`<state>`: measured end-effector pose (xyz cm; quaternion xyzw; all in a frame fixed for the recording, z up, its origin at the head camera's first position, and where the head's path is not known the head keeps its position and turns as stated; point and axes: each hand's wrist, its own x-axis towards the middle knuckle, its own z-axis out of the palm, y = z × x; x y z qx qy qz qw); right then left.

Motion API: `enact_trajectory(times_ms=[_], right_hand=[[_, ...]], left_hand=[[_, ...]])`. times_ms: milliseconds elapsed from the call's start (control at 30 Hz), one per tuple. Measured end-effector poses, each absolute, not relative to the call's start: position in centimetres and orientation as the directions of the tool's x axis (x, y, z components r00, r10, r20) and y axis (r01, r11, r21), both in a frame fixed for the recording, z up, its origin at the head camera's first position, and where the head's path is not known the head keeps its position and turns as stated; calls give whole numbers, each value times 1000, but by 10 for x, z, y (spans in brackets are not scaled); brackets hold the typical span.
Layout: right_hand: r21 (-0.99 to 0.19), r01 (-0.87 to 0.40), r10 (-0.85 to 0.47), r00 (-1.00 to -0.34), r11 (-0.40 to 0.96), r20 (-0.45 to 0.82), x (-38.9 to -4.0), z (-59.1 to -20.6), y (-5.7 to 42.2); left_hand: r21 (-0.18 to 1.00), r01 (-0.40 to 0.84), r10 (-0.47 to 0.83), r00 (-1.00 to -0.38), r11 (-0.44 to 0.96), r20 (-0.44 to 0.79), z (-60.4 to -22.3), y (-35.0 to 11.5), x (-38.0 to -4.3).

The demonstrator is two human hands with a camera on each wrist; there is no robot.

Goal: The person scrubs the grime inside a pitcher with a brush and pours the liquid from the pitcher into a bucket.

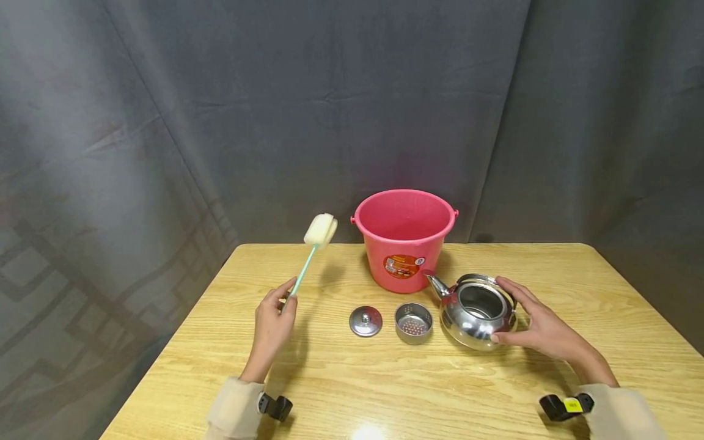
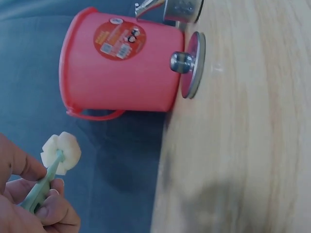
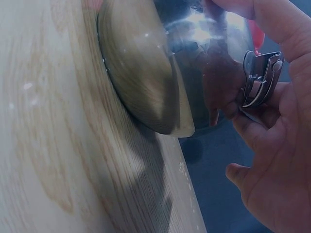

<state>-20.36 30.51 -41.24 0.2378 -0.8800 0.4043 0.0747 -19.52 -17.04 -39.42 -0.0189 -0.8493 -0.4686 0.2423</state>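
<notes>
My left hand (image 1: 274, 324) pinches the pale green handle of a sponge bottle brush (image 1: 304, 269), holding it up above the left of the table. Its cream sponge head (image 2: 68, 148) tilts up and away. My right hand (image 1: 550, 330) grips a shiny steel kettle (image 1: 467, 327), thumb on the near side of the body and fingers at the far side by the handle bracket (image 3: 262, 77). The kettle stands lidless, its spout pointing left toward the bucket. A round steel lid (image 1: 365, 321) and a perforated strainer basket (image 1: 414, 333) lie between the hands.
A pink bucket (image 1: 404, 269) with an orange label stands at the back middle of the wooden table (image 1: 352, 379), just beyond the kettle's spout. Grey curtains (image 1: 330, 122) hang behind the table.
</notes>
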Motion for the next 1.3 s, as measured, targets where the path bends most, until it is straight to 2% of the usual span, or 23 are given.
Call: enact_trajectory(times_ms=[233, 833, 1300], right_hand=[[-678, -474, -355, -879, 562, 319, -204, -413, 305], [-672, -487, -361, -871, 557, 332, -205, -413, 304], [-672, -482, -352, -875, 562, 333, -204, -411, 305]], left_hand=[[822, 176, -241, -904, 542, 353, -405, -174, -212], [836, 53, -214, -956, 546, 201, -432, -179, -239], [804, 17, -188, -969, 594, 159, -433, -179, -244]])
